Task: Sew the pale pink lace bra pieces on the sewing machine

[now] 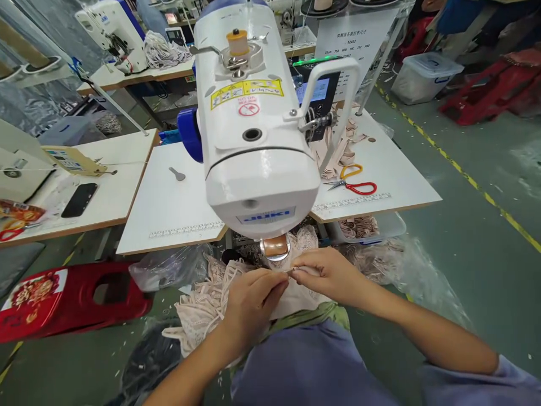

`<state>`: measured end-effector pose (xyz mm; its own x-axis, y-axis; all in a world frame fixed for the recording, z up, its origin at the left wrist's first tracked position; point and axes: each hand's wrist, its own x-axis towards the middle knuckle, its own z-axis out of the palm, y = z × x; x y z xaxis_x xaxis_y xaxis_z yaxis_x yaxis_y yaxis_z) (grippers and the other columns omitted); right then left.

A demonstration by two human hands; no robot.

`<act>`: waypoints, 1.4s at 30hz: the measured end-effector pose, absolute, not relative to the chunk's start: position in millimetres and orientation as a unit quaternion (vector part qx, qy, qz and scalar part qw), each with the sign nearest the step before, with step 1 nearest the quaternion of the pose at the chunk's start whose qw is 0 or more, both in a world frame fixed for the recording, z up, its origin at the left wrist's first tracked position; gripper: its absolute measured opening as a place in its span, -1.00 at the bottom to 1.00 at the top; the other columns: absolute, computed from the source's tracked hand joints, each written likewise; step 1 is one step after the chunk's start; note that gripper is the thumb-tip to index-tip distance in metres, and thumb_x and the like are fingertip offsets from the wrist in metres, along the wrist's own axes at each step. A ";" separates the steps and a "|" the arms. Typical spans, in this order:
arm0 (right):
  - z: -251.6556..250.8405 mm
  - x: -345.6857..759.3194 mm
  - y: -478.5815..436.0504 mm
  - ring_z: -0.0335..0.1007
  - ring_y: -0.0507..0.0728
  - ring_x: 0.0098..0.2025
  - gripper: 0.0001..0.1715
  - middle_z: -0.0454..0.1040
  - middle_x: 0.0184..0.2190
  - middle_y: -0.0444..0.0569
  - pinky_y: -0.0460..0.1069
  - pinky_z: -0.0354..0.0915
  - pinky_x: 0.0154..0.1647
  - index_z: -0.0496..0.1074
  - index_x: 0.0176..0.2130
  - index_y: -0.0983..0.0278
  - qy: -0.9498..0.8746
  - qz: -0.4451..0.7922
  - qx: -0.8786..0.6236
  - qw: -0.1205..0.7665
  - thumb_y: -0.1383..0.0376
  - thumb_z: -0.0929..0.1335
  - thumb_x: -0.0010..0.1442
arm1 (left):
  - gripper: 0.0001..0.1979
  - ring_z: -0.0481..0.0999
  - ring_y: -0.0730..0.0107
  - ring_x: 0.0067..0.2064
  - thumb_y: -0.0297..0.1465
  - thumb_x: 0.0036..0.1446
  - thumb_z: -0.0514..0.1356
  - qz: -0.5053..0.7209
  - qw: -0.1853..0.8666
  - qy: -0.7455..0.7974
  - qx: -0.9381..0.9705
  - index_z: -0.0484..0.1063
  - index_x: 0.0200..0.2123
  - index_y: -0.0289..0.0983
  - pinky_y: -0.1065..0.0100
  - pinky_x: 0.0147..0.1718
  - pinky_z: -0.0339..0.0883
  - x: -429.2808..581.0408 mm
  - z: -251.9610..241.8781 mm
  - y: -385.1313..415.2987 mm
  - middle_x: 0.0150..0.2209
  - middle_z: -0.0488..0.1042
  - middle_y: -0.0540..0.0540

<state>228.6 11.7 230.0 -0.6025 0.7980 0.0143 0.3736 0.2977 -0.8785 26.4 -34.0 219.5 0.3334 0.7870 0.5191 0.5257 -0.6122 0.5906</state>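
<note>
Just below the head of a white sewing machine [257, 113], both of my hands meet over pale beige lace fabric [304, 239]. My left hand [256, 296] is closed in a pinch on an edge of that fabric. From the other side my right hand [323, 273] pinches the same piece, its fingertips close to the left ones. A shiny metal plate with a copper-coloured middle [276, 247] sits right in front of my fingers. Bunched beige garments [207, 307] with straps hang down on the left, beside my lap. The exact seam between my fingertips is too small to make out.
On the white table's right side lie red-handled scissors [361, 188], yellow-handled scissors [350, 171] and beige strips [333, 152]. A plastic bin [393, 225] hangs below. To the left are a red stool [84, 299] and a black phone [79, 200] on another table.
</note>
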 end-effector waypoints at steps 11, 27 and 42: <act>230.7 226.5 16.2 0.48 0.07 -0.36 -0.79 0.60 -0.41 -0.08 -0.08 0.21 -0.33 0.58 -0.27 0.25 -0.795 0.452 -0.364 0.176 0.31 0.32 0.27 | -0.81 0.58 0.46 -0.42 -0.37 0.35 0.13 0.352 0.197 0.457 0.793 0.53 -0.24 -0.29 0.49 -0.42 0.35 23.4 217.9 -24.6 -0.41 0.62 -0.03; 223.0 217.2 27.1 0.39 0.06 -0.36 -0.84 0.48 -0.44 -0.08 -0.07 0.19 -0.36 0.54 -0.35 0.26 -0.818 0.332 -0.371 0.289 0.34 0.34 0.22 | -0.64 0.50 0.43 -0.47 -0.27 0.44 -0.06 0.274 0.140 0.524 0.794 0.43 -0.32 -0.23 0.43 -0.50 0.22 28.5 216.3 -21.0 -0.46 0.54 0.01; 230.9 203.4 48.5 0.31 0.12 -0.36 -0.73 0.45 -0.41 -0.01 0.00 0.12 -0.37 0.48 -0.41 0.24 -0.858 0.212 -0.434 0.175 0.26 0.27 0.25 | -0.68 0.36 0.34 -0.52 -0.56 0.26 0.02 0.207 -0.145 0.374 0.892 0.39 0.03 -0.32 0.30 -0.54 0.15 -8.8 199.9 1.3 -0.52 0.39 0.02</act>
